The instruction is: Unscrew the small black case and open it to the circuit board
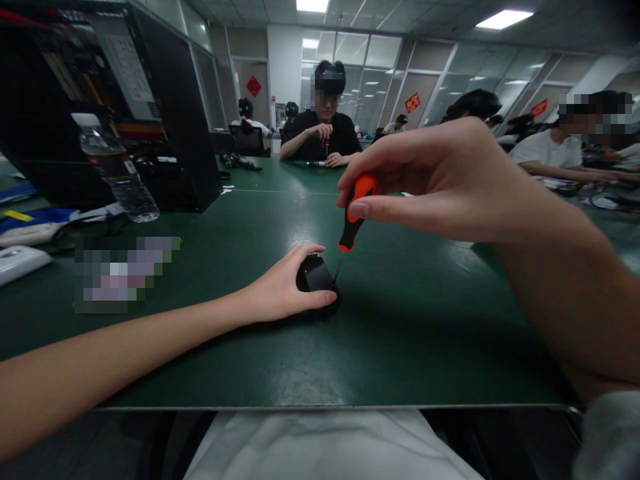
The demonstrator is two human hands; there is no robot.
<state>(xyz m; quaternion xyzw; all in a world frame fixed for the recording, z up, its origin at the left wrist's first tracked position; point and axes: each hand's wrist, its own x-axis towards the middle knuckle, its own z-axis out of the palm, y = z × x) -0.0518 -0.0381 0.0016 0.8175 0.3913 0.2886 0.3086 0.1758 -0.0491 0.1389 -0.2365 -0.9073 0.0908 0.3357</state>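
A small black object (316,273) rests on the green table (300,367), with my left hand (287,283) gripping it between thumb and fingers. My right hand (425,180) holds an orange and black screwdriver (351,223) by its handle, thumb and fingers closed round it. The screwdriver leans slightly, its thin shaft pointing down to the right edge of the black object. Whether the tip sits in a screw is too small to tell.
A plastic bottle (117,167) leans beside an open black computer case (173,100) at the left. Nearer lie a blurred flat item (133,273) and a white device (23,263). Across the table sits a person (320,130) holding a screwdriver; other people sit at the right.
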